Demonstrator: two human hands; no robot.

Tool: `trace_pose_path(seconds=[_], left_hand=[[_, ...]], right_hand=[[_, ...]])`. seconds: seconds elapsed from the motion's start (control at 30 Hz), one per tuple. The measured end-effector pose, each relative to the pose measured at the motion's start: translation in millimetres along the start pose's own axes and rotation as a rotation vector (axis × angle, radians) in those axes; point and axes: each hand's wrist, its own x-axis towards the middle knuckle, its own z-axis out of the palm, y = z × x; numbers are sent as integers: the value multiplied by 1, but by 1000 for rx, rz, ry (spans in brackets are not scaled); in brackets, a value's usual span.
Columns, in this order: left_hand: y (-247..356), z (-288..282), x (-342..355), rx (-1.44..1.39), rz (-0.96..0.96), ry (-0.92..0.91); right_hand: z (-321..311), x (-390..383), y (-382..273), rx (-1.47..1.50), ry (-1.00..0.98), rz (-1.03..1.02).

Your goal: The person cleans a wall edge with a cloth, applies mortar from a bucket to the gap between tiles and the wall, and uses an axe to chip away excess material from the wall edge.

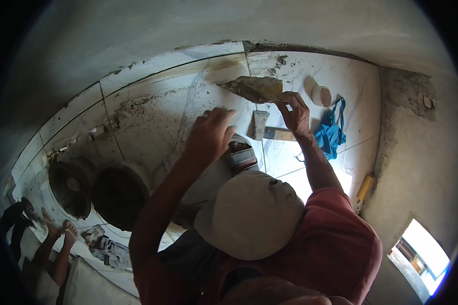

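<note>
My right hand point(295, 112) pinches the end of a flat, ragged, mortar-smeared piece point(252, 87) with a yellowish end, held over the tiled floor. My left hand point(213, 132), to the lower left of that piece, has bent fingers apart and nothing visible in it. Just below my right hand lie a tool with a broad metal head point(258, 124) and a flat length of dark and pale material point(280, 133). A small round container point(321, 95) and a blue cloth bag point(330, 134) lie to the right. My sandalled foot point(241, 155) shows beneath my hands.
Two dark mortar-stained tubs point(118, 195) stand at left. Beyond them are another person's bare feet point(68, 231) and a grey cloth point(109, 251). A yellow-handled tool point(365, 188) rests by the right wall point(402, 152), near a bright opening point(425, 244). A bare wall point(188, 23) runs along the top.
</note>
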Motion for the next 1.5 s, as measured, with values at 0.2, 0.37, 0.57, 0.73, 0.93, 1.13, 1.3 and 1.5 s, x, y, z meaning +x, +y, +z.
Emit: trace_pose_path(seconds=[0.2,0.37,0.57,0.73,0.93,1.13,1.3,1.5], left_hand=[[-8,47,34,141,66,201],[-20,60,24,205,40,304],[-25,80,10,255,41,489],[-25,82,-4,236,-106,366],[-27,35,-8,263,-98,474],[-35,-1,-4,225,-17,527],[-54,9,-10,187,-29,434],[-65,10,-13,79,-94,442]], right_hand=[[4,31,-49,18,-217,-211],[15,35,-60,125,-308,-135],[40,45,-68,313,-376,619],[56,42,-70,186,-372,311],[59,59,-97,103,-321,-221],[61,72,-119,131,-383,-318],[80,64,-119,113,-398,-318],[101,68,-122,219,-449,-166]])
